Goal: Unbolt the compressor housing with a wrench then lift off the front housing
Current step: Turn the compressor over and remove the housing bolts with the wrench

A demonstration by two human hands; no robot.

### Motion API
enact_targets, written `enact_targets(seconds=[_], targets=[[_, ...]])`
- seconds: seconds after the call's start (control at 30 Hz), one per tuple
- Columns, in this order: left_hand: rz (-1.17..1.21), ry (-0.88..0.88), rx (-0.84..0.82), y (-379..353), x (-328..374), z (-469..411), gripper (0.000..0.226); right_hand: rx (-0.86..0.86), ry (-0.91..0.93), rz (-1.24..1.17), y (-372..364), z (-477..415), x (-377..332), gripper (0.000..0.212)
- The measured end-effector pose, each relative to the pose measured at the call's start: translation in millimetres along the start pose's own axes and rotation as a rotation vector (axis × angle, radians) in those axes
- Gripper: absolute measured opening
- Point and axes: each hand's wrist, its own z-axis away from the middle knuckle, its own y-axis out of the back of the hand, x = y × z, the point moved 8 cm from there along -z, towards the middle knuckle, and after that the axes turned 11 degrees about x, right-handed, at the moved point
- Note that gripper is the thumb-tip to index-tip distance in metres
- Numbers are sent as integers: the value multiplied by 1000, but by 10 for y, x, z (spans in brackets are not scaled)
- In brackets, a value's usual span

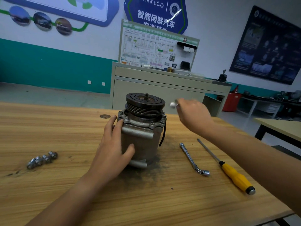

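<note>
**Compressor upright at mid-table, clasped from the left**

Near right on the wooden table (48,198): yellow-handled screwdriver (236,176), with an L-shaped socket wrench (193,159) just left of it. Near left: a cluster of loose bolts (42,159). Mid-table: compressor (143,137) upright, pulley (145,103) on top, left hand (114,154) clasped round its left side, thumb on the near face. Right of the pulley: right hand (193,115) raised, pinching a small silvery piece (173,104), blurred. Far: a trainer board (156,49); wall sign (154,13) reading "LYNK&CO".
</note>
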Motion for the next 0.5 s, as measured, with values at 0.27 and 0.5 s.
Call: enact_targets(seconds=[0.27, 0.5], targets=[[-4, 0, 5, -10, 25, 12, 78, -289, -137, 4, 447, 621, -55, 4], [5, -9, 15, 0, 27, 8, 78, -375, -70, 33, 262, 450, -237, 21]])
